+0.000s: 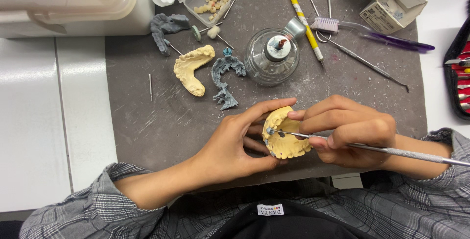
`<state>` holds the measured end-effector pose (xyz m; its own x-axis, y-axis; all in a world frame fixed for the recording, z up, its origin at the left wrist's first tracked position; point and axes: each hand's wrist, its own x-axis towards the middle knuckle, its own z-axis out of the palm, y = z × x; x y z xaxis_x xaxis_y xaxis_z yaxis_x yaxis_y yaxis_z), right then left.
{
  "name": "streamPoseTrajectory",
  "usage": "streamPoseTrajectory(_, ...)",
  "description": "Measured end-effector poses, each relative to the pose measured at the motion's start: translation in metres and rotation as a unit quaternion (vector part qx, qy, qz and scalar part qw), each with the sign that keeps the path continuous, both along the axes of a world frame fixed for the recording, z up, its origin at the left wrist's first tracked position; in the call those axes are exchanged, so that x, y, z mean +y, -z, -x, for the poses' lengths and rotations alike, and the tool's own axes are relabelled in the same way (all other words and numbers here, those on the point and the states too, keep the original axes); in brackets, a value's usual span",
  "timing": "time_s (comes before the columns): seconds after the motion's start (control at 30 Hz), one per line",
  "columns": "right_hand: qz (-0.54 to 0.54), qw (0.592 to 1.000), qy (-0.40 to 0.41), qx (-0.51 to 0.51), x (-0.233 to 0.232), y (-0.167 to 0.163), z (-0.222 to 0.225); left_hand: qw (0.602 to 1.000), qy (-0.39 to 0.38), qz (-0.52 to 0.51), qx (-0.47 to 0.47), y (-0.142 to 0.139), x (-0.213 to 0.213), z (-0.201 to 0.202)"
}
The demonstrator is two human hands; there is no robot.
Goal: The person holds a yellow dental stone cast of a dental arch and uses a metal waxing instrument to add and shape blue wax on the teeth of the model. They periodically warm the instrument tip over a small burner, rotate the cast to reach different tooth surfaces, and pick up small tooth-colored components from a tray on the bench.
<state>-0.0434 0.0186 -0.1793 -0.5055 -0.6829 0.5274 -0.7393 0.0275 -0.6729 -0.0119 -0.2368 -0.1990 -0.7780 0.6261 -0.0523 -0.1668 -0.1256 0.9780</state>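
Plaster cast (289, 143) (yellow) — left hand (235, 143) cradles, right hand (350, 131) probes.

My left hand (230, 143) cradles a matt, chalky yellow plaster jaw cast (286, 134) while my right hand (350, 131) pinches a slim, shiny metal instrument (391, 151) (knurled along its grip), above a dull grey, scratched mat (161, 121) and a glossy clear glass burner (271, 55).
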Motion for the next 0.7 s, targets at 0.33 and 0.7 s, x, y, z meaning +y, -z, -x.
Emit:
streamPoseTrajectory(0.33,-0.002,1.000,-0.002,0.000,0.0010,0.0003,-0.0001,1.000,0.000,0.005,0.003,-0.0005,-0.0005,-0.0006)
streamPoseTrajectory(0.7,-0.011,1.000,0.003,-0.014,0.0035,0.0010,-0.0027,1.000,0.000,0.007,0.001,0.0009,0.0007,-0.0007)
